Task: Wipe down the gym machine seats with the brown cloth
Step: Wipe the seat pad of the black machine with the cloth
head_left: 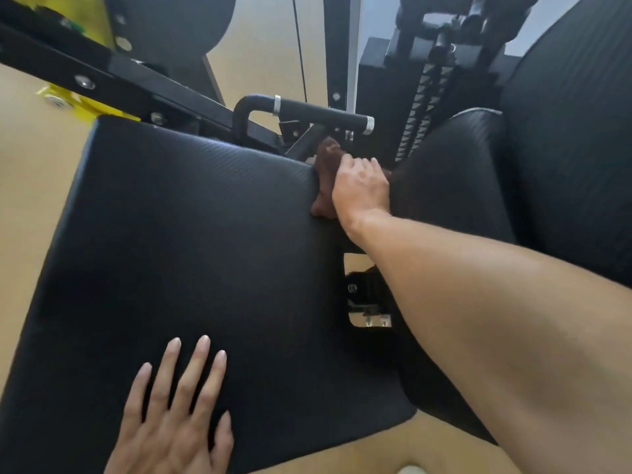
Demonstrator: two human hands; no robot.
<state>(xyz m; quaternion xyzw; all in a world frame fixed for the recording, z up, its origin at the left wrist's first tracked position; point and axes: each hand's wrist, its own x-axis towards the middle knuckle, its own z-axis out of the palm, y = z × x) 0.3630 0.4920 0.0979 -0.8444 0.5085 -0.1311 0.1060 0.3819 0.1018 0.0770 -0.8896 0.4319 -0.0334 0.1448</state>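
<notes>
Wiping is under way: the right hand (359,189) grips the brown cloth (326,176) at the seat's (178,254) two-o'clock corner, the left hand (174,419) rests flat at six o'clock, and the backrest (455,186) seemingly awaits wiping.

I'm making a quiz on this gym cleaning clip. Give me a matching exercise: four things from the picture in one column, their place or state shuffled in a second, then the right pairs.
Things
1. brown cloth
2. left hand
3. right hand
4. handle bar

Place or state
A. flat on the seat pad's near end
B. bunched at the pad's far corner
C. beyond the pad, untouched
D. on top of the cloth

Pairs: 1-B, 2-A, 3-D, 4-C
</notes>
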